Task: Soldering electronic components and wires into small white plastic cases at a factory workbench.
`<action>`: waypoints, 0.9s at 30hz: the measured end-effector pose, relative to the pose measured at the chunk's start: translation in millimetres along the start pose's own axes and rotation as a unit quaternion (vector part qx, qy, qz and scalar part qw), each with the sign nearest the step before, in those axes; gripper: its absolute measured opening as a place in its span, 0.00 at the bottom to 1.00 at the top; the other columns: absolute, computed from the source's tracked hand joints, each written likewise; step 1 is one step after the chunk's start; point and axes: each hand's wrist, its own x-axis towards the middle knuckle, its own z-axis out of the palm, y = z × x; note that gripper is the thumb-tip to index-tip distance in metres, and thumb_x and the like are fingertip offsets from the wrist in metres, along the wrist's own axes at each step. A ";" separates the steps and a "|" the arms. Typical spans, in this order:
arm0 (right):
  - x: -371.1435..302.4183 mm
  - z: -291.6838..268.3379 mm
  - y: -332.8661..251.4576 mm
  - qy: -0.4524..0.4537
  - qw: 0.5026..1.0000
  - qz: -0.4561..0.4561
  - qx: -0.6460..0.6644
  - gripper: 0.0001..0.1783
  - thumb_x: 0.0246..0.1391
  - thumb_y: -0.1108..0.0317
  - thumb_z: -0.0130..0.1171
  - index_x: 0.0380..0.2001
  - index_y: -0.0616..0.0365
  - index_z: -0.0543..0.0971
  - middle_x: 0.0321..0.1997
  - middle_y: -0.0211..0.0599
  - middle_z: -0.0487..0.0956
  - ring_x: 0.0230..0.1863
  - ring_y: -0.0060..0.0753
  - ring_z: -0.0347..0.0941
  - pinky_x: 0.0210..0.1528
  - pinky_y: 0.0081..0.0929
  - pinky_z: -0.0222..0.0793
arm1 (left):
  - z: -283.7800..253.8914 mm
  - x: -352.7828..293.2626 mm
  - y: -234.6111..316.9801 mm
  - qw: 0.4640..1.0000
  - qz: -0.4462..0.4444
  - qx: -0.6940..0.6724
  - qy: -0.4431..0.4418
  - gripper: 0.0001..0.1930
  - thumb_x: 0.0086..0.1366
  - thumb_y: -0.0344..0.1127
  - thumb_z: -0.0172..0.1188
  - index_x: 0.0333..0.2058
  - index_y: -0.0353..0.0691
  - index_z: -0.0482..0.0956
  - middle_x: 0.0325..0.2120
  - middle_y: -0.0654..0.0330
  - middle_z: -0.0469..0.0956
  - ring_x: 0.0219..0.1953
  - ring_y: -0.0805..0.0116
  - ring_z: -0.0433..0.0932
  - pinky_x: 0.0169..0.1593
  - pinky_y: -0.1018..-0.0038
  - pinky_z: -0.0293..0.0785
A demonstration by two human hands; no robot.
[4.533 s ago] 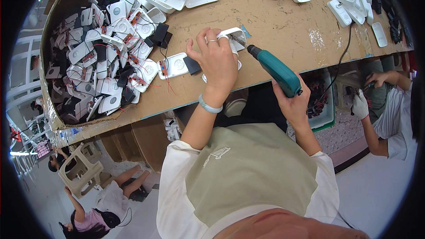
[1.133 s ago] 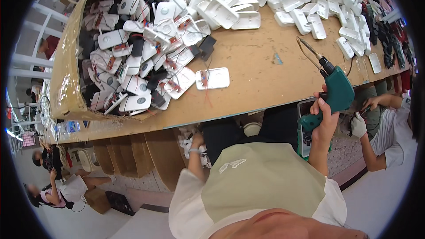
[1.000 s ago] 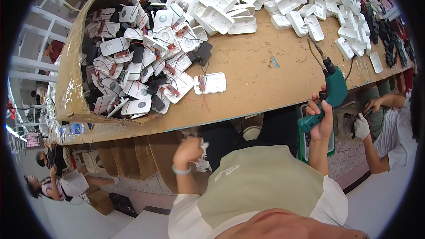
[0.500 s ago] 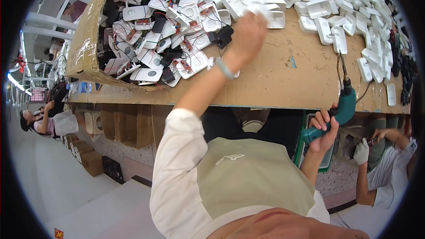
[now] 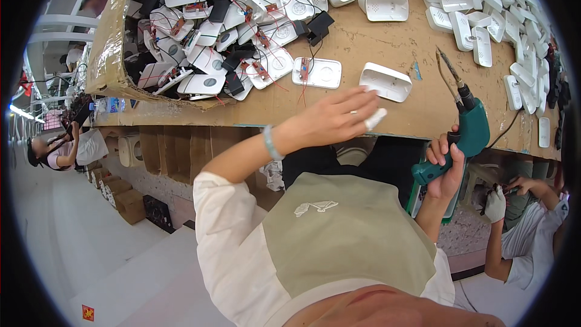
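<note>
A white plastic housing (image 5: 385,82), hollow side facing up, lies by itself near the front of the cardboard-covered table. The stretched fingers of my left hand (image 5: 345,115) reach its near left edge; contact is hard to tell. That hand wears a ring, and something white covers its thumb. Left of the housing lies a white cover (image 5: 327,74) with a small red circuit board and thin wires. My right hand (image 5: 445,160) grips a green soldering gun (image 5: 475,130) by its handle. The gun's metal tip and a thin feed tube point up over the table.
A cardboard box (image 5: 109,54) at the left is heaped with wired white covers and black blocks. White housings (image 5: 457,0) are piled at the back right. The gun's cord (image 5: 505,128) trails right across the table. A co-worker's gloved hand (image 5: 495,204) is at the far right.
My left hand has come back from the housing pile toward the table's front edge. One housing now lies there alone. The soldering gun has moved slightly, still held in my right hand.
</note>
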 end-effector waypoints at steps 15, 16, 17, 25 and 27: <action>-26.5 12.0 -1.9 0.004 0.997 0.018 -0.081 0.24 0.56 0.70 0.57 0.56 0.64 0.68 0.30 0.38 0.73 0.25 0.21 0.65 0.30 0.22 0.64 | -32.2 -62.3 -40.4 0.987 -0.140 -0.079 -0.018 0.09 0.52 0.29 0.65 0.34 0.43 0.84 0.44 0.61 0.81 0.52 0.61 0.78 0.53 0.64 0.72; -30.4 10.8 -1.5 0.021 0.993 0.008 -0.117 0.24 0.57 0.70 0.58 0.56 0.64 0.69 0.29 0.38 0.73 0.25 0.22 0.65 0.30 0.23 0.64 | -29.6 -48.1 -30.7 0.972 -0.190 -0.136 0.030 0.10 0.52 0.28 0.67 0.35 0.42 0.85 0.39 0.61 0.83 0.49 0.60 0.79 0.52 0.64 0.73; -34.5 10.5 0.4 0.032 0.988 0.005 -0.150 0.24 0.57 0.70 0.58 0.56 0.64 0.69 0.28 0.38 0.73 0.24 0.22 0.65 0.29 0.23 0.64 | -25.7 -32.0 -15.8 0.939 -0.261 -0.188 0.119 0.11 0.54 0.25 0.69 0.38 0.42 0.85 0.32 0.58 0.83 0.40 0.57 0.81 0.45 0.64 0.73; -64.1 6.3 23.3 0.147 0.889 -0.115 -0.419 0.09 0.59 0.76 0.64 0.42 0.65 0.80 0.33 0.32 0.82 0.29 0.17 0.73 0.31 0.18 0.69 | 29.0 24.3 30.5 0.916 -0.359 -0.087 0.157 0.12 0.57 0.24 0.66 0.41 0.38 0.85 0.32 0.56 0.80 0.31 0.57 0.75 0.37 0.65 0.70; -67.7 -1.6 25.0 0.137 0.875 -0.151 -0.438 0.10 0.58 0.77 0.62 0.44 0.65 0.79 0.32 0.33 0.81 0.27 0.15 0.70 0.29 0.16 0.66 | 28.4 29.0 41.1 0.917 -0.373 -0.076 0.115 0.13 0.55 0.24 0.66 0.41 0.38 0.84 0.36 0.57 0.78 0.31 0.57 0.74 0.36 0.66 0.69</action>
